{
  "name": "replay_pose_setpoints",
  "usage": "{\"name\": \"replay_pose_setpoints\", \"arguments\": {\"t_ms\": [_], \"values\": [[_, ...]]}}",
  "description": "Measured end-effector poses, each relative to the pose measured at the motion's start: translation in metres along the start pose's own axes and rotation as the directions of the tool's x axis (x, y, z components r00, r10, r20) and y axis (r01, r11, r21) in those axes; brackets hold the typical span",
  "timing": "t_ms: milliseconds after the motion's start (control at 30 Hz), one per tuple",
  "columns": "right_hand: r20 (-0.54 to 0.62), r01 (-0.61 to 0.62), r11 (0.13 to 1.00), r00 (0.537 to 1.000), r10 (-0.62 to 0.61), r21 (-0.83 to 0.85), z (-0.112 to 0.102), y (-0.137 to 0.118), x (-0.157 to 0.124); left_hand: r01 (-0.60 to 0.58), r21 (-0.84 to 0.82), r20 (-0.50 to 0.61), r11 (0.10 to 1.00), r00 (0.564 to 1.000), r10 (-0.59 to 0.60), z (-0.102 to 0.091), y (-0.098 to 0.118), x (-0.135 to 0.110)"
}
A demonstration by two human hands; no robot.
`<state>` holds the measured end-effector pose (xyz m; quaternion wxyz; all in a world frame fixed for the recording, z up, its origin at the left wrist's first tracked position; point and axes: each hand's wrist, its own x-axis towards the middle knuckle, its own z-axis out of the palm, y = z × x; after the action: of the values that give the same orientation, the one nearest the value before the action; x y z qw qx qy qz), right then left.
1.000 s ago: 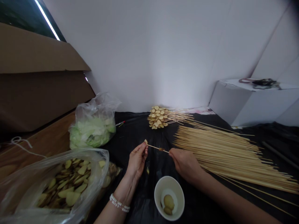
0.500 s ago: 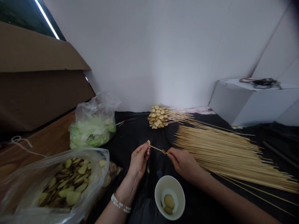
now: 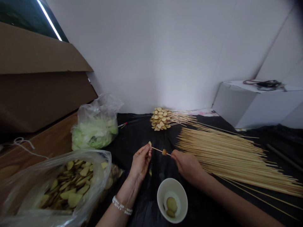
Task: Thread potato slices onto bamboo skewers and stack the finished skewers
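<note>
My left hand (image 3: pixel 141 162) pinches a small potato slice (image 3: pixel 150 144) at the tip of a thin bamboo skewer (image 3: pixel 157 149). My right hand (image 3: pixel 187 165) is closed on the same skewer's other end. One brownish slice (image 3: pixel 164 152) sits threaded on the skewer, just left of my right fingers. Both hands hover over the black cloth (image 3: pixel 139 135), just beyond a white bowl (image 3: pixel 161 192) that holds two potato pieces (image 3: pixel 171 206).
A clear bag of potato slices (image 3: pixel 68 186) lies at the front left, with a bag of green leaves (image 3: pixel 94 130) behind it. A wide pile of bare skewers (image 3: pixel 227 154) covers the right. Finished skewers (image 3: pixel 162 119) lie by the wall. A white box (image 3: pixel 255 104) stands at the right, and brown cardboard (image 3: pixel 40 82) at the left.
The hands drew slightly closer, then apart again. The threaded brown slice now sits clear of my right fingers on the skewer. The slice in my left fingers stays at the skewer's tip.
</note>
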<state>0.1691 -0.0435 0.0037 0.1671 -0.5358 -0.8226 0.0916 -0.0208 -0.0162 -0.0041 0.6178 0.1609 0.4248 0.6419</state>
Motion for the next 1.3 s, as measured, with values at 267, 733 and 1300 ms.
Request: {"name": "replay_pose_setpoints", "arguments": {"t_ms": [267, 733, 1300], "values": [[-0.114, 0.048, 0.995, 0.993, -0.038, 0.088, 0.0054, 0.0062, 0.0001, 0.011, -0.005, -0.017, 1.000, 1.000, -0.011, 0.0000, -0.0003, 0.0006], [-0.080, 0.035, 0.998, 0.996, -0.039, -0.052, 0.0012, 0.0033, -0.0002, 0.013, 0.007, 0.057, 1.000, 0.998, -0.014, -0.0012, -0.0032, -0.0013], [-0.046, 0.047, 0.997, 0.998, -0.050, -0.063, 0.0018, 0.0040, 0.0000, 0.011, 0.005, 0.102, 1.000, 0.995, -0.011, 0.0026, -0.0025, -0.0038]]}}
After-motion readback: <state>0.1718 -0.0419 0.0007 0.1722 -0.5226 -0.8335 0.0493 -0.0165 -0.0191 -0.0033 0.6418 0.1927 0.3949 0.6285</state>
